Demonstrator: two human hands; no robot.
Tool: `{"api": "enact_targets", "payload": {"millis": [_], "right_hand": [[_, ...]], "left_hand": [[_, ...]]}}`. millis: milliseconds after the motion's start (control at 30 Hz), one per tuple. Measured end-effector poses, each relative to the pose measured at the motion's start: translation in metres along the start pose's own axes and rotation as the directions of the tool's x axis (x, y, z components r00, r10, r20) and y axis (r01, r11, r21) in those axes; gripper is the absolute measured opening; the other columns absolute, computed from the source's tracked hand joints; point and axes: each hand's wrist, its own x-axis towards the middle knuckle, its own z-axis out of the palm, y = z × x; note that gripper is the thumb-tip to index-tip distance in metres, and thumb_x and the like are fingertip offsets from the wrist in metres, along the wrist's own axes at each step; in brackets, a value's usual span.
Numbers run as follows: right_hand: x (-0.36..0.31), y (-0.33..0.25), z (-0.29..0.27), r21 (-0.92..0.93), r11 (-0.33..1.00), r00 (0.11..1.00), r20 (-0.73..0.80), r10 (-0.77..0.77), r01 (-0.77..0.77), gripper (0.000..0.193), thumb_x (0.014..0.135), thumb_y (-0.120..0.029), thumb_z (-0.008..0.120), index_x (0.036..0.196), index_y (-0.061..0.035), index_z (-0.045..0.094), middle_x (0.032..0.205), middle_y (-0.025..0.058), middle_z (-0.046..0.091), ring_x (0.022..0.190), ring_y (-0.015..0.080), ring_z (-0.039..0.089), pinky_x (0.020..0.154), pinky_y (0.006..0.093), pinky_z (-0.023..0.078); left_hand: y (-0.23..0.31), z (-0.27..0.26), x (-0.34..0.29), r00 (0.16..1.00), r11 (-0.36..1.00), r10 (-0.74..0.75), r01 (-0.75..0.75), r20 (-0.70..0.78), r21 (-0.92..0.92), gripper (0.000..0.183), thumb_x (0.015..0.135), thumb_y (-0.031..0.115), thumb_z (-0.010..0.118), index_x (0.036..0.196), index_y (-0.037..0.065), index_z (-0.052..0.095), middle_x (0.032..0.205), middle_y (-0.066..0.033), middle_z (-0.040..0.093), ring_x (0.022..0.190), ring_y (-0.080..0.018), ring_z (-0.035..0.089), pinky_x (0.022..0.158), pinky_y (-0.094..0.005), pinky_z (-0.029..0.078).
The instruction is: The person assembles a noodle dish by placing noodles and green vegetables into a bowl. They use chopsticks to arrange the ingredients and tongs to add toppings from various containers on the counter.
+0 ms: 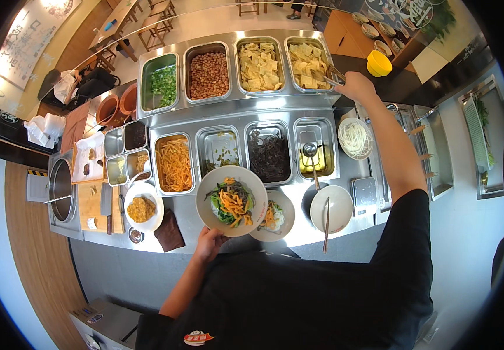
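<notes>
In my left hand is a white bowl, gripped at its near rim and raised over the counter's front edge. Leafy greens, orange shredded carrot and dark strips lie in it. My right hand is stretched to the far right, closed around metal tongs. The tongs' tips reach into a steel tray of pale yellow flat pieces. Partly covered by the raised bowl, a second bowl with white noodles and carrot stands on the counter.
An empty-looking bowl with chopsticks across it sits beside a small scale. Shredded carrot and dark strips fill nearer trays. A ladle rests in another. Left are a knife and cutting board.
</notes>
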Motion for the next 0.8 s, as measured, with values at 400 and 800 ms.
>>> {"api": "enact_targets", "payload": {"millis": [400,800], "right_hand": [[0.003,-0.019,-0.012,-0.006,1.0,0.997,0.075,0.012,-0.012,0.041,0.076,-0.036,0.068,0.098,-0.0019,0.07,0.099,0.0178,0.069,0.093,0.0312,0.067,0.079,0.0396,0.053],[0.007,-0.024,-0.004,0.023,0.999,0.996,0.087,0.021,-0.023,0.039,0.08,-0.035,0.067,0.099,-0.0012,0.071,0.1,0.0182,0.069,0.095,0.0314,0.067,0.081,0.0404,0.053]], "left_hand": [[0.01,0.034,0.011,0.999,1.0,-0.015,0.014,0.034,0.028,0.037,0.087,0.002,0.046,0.123,-0.001,0.049,0.118,-0.0147,0.06,0.105,-0.0275,0.061,0.092,-0.0433,0.05],[0.004,0.055,0.015,0.998,0.999,-0.045,0.044,0.051,0.022,0.045,0.086,0.001,0.043,0.131,0.0,0.043,0.126,-0.0156,0.056,0.113,-0.0306,0.058,0.097,-0.0461,0.048]]}}
